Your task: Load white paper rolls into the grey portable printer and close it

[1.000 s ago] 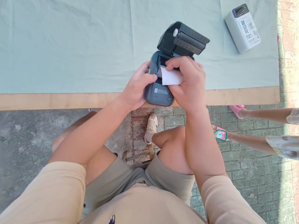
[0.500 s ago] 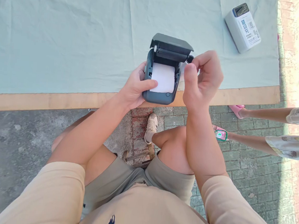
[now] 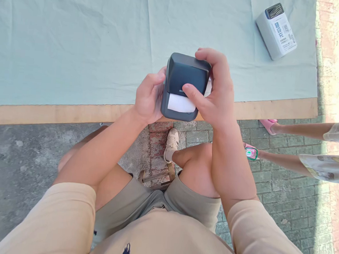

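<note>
A small dark label printer [image 3: 188,75] is held between my hands over the table's front edge, its lid down. White paper [image 3: 180,103] comes out below the lid and covers part of the lower front. My left hand [image 3: 150,96] grips the printer's left side, with most of the fingers hidden behind it. Wrapped round the right side, my right hand [image 3: 216,87] has its thumb pressed on the lid and its fingers at the top right corner. A bit of white shows between the printer and my right palm.
A white box [image 3: 278,35] with printed text and a dark top panel stands at the table's back right. Pale green cloth [image 3: 76,37] covers the table up to its wooden front edge [image 3: 56,110]. Another person's legs [image 3: 284,161] are at the right, on the brick paving.
The printer's lid has swung down from open to shut over the paper roll. My right hand has moved left from beside the lid onto the printer.
</note>
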Tool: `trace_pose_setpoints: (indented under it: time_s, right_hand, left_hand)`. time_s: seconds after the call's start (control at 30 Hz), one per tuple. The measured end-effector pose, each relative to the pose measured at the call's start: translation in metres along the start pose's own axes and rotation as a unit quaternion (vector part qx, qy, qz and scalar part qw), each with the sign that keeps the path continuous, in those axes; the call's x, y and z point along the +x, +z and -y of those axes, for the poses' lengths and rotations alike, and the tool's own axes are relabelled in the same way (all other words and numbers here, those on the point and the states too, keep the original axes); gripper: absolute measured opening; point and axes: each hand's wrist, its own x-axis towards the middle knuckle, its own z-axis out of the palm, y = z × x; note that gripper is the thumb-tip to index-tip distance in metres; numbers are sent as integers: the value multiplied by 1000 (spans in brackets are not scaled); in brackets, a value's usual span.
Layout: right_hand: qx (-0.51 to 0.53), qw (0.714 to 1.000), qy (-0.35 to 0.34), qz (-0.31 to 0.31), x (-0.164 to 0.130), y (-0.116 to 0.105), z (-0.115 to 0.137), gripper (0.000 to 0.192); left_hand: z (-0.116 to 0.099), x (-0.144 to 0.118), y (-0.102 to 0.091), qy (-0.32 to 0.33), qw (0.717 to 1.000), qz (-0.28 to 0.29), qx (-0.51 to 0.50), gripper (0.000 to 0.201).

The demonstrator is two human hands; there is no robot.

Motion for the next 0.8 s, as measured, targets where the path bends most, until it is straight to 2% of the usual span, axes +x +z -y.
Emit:
trace_pose_setpoints:
  time_s: [0.1, 0.27, 0.4, 0.57, 0.7, 0.8]
  right_hand:
    - [-2, 1000, -2, 19, 6, 0, 5, 40]
    - [3, 999, 36, 38, 5, 2, 4, 41]
    - [-25, 998, 26, -46, -3, 8, -1, 43]
    - [-29, 987, -15, -158, -5, 12, -4, 33]
    - [-54, 985, -19, -165, -4, 12, -6, 31]
    - [-96, 979, -35, -176, -5, 12, -8, 27]
  left_hand:
    - [-3, -1, 5, 16, 1000, -8, 16, 38]
    - [-4, -4, 10, 11, 998, -46, 37, 41]
    - [-1, -1, 5, 21, 998, -57, 28, 38]
    - [4, 6, -7, 39, 996, -79, 18, 36]
    - [1, 7, -1, 42, 996, -69, 30, 33]
    - [-9, 4, 8, 46, 993, -80, 78, 31]
